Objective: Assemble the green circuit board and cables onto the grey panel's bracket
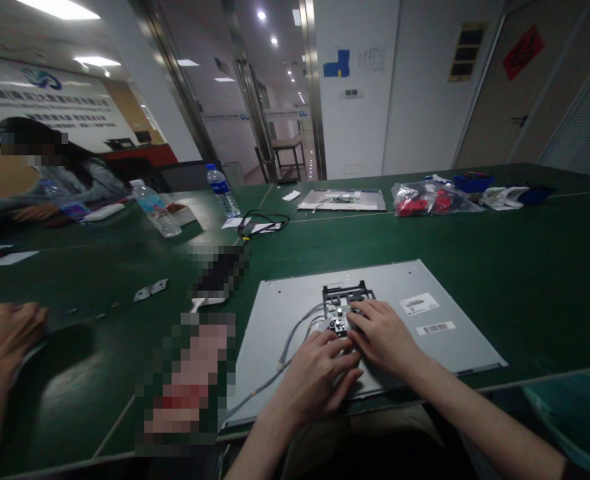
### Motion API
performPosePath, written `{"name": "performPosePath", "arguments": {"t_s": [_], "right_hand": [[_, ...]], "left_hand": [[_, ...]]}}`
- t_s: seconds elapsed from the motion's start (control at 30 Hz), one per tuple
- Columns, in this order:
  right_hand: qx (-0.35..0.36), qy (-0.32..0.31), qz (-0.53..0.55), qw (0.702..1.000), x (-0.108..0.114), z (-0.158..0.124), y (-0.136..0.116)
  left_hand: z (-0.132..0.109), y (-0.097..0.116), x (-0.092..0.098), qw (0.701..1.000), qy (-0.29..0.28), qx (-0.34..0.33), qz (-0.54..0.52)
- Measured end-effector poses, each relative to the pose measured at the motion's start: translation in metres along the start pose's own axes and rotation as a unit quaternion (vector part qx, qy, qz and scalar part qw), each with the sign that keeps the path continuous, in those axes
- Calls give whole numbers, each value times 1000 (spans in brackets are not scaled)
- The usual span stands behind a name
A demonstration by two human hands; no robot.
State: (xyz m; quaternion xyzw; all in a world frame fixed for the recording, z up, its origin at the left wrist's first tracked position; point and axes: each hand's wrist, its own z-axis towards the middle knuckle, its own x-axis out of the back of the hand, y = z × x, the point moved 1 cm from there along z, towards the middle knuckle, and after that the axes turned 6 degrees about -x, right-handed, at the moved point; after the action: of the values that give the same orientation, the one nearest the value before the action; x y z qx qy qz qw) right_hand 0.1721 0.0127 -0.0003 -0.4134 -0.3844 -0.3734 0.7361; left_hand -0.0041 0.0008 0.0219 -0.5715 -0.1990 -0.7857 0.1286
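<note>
A grey metal display panel (425, 280) lies back-up on the green table (525, 267) in front of me. A small black circuit board with a black frame (345, 303) sits at its middle, and grey cables (295, 333) run from it toward the near left corner. My left hand (317, 377) rests on the panel just below the board, fingers curled near the cable end. My right hand (385, 337) lies beside it, fingertips pressed on the board's right side. What the fingers grip, if anything, is hidden.
Another person's hand (5, 333) rests at the left edge; a seated person (49, 173) is at the far left. Two water bottles (157, 210), a black cable coil (262, 223), a second panel (342, 199), bagged red parts (429, 199) and small metal brackets (151, 289) lie about.
</note>
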Motion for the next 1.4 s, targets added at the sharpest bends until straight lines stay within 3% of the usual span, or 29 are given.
{"name": "performPosePath", "arguments": {"t_s": [1.0, 1.4], "right_hand": [[-14, -10, -24, 1000, -4, 0, 2], [-3, 4, -14, 1000, -3, 0, 1]], "left_hand": [[-1, 0, 0, 1000, 1, 3, 5], [-2, -1, -2, 1000, 26, -2, 14]]}}
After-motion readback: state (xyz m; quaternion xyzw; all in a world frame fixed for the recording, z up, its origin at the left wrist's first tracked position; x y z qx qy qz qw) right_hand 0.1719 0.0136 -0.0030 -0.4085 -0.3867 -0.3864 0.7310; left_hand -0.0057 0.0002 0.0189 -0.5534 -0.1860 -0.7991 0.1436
